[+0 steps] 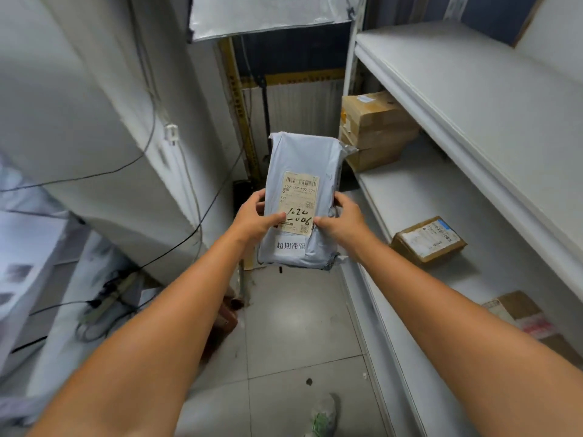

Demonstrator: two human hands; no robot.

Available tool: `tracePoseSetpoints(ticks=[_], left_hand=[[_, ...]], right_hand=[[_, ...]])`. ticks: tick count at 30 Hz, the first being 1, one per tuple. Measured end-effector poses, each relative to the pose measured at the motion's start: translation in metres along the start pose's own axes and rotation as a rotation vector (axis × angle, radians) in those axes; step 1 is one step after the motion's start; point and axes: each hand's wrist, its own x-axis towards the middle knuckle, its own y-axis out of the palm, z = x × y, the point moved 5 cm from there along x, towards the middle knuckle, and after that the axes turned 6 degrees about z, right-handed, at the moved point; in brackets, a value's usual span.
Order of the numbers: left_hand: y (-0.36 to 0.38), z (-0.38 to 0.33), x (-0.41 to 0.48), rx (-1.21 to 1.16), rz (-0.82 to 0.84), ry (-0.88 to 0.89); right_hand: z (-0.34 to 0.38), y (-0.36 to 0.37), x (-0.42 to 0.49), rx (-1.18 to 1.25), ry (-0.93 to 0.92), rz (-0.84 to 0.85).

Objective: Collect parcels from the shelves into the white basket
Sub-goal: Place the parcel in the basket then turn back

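Observation:
I hold a grey plastic mailer parcel [304, 159] upright in front of me, its label with handwritten numbers facing me. My left hand [254, 217] grips its left edge with the thumb on the label. My right hand [342, 220] grips its right edge. Both arms reach forward over the floor of the aisle. White shelves [441, 99] stand on the right. The white basket is not in view.
On the right shelves lie stacked cardboard boxes [375, 127], a small labelled box [429, 239] and another box [523, 316] nearer me. A white cabinet with cables [132, 159] is on the left. Tiled floor [284, 342] runs between; my shoe [323, 411] shows below.

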Motion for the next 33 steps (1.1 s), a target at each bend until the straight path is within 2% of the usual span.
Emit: tracePoseSetpoints(ticks=[7,13,20,23,33], left_hand=[[-0.042,0.040,-0.113,-0.104,-0.118,0.010],[-0.065,0.092,-0.217,-0.230,-0.270,-0.073],[-0.091,0.138,-0.319,-0.195,-0.433,-0.145],[-0.099,0.157,-0.365,-0.231,-0.564,-0.205],[-0.114,0.191,-0.508,-0.290,-0.912,-0.321]], right_hand=[[0.010,0.069,-0.074,-0.062,-0.069,0.096],[0.010,0.133,-0.140,-0.137,-0.065,0.267],[-0.007,0.208,-0.189,-0.105,-0.044,0.443],[-0.005,0.241,-0.212,-0.174,-0.048,0.593],[-0.010,0.343,-0.301,-0.289,-0.193,0.899]])
